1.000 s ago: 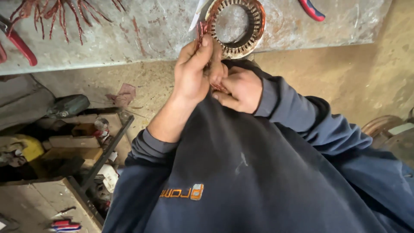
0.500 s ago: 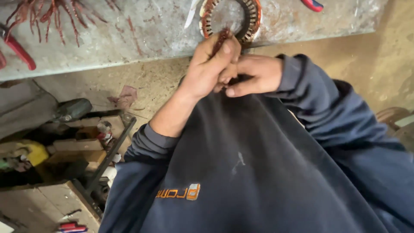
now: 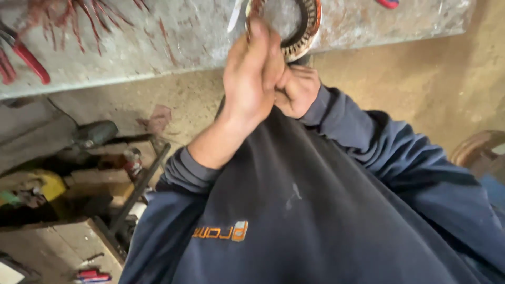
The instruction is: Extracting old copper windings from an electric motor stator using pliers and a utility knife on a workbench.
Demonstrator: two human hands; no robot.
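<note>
Fingers of the left hand [image 3: 252,79] are stretched up and pressed against the near rim of the round metal stator ring with copper-coloured windings [image 3: 301,32], which lies flat at the front edge of the grey, scratched metal workbench [image 3: 158,47]. Whether those fingertips pinch a wire or only lean on the rim I cannot tell; the back of the hand hides them. The right hand [image 3: 297,89] sits just beside and partly behind the left, curled into a loose fist below the ring, and what it grips, if anything, is hidden too.

As I judge it, the work on the ring is midway: part of the winding looks seated in the core, while a bundle of loose reddish copper wire strands [image 3: 79,18] lies well apart on the bench's far left. Red-handled pliers [image 3: 23,55] rest untouched near that bundle
</note>
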